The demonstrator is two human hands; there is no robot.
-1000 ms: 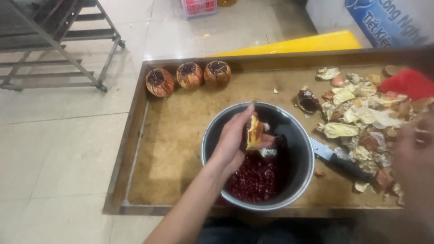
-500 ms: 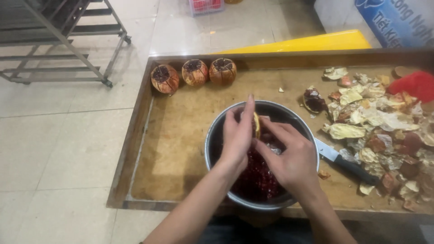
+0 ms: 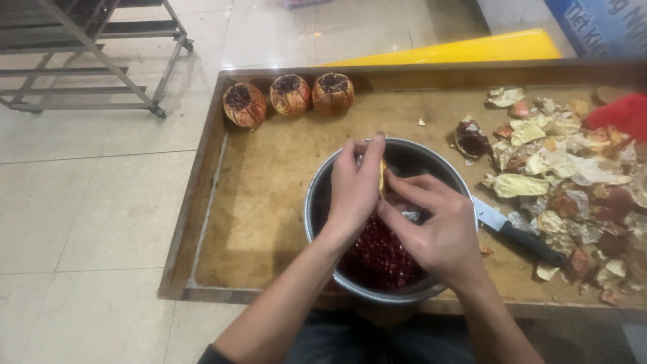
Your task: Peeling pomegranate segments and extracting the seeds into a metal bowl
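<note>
Both hands work over a round metal bowl (image 3: 322, 222) that holds a heap of dark red pomegranate seeds (image 3: 381, 256). My left hand (image 3: 354, 189) grips a piece of pomegranate (image 3: 382, 176), its yellowish rind showing between the fingers. My right hand (image 3: 435, 222) has its fingertips on the same piece from the right side. Most of the piece is hidden by the fingers.
The bowl sits in a shallow wooden tray (image 3: 269, 202). Three scored pomegranates (image 3: 290, 94) stand at its far left corner. A pile of peel (image 3: 573, 175) fills the right side, with a black-handled knife (image 3: 515, 232) beside the bowl. A metal rack (image 3: 87, 54) stands on the tiled floor.
My right hand came in from the right edge and joined the left hand on the pomegranate piece over the bowl. The view shifted slightly.
</note>
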